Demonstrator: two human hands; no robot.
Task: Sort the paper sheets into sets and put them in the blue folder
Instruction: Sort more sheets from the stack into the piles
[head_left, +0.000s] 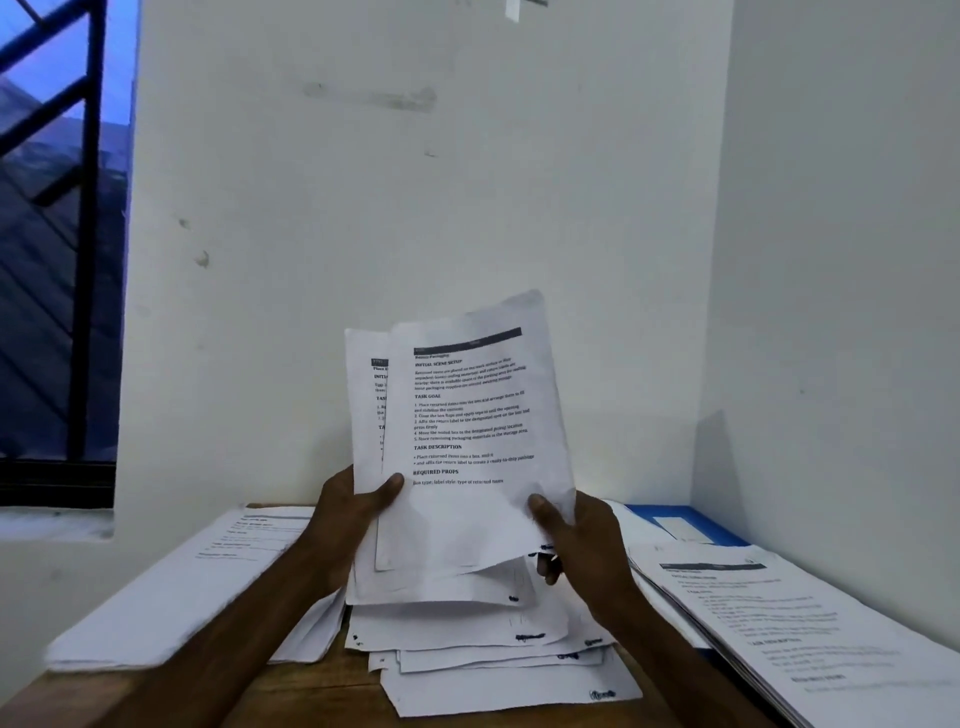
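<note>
Both hands hold up a bundle of printed paper sheets (462, 431) above the table, fanned so the front page's text faces me. My left hand (348, 512) grips the bundle's lower left edge, thumb on the front. My right hand (582, 545) pinches the lower right edge, thumb on the front sheet. Under the hands a loose heap of sheets (493, 660) lies on the wooden table (322, 691). A sorted pile of sheets (176, 587) lies at the left, another pile (795, 629) at the right. The blue folder (691, 522) peeks out behind the right pile, in the corner.
White walls close the table in at the back and right. A window with dark bars (62, 234) stands at the left above a sill. The right pile overhangs the table's front right edge.
</note>
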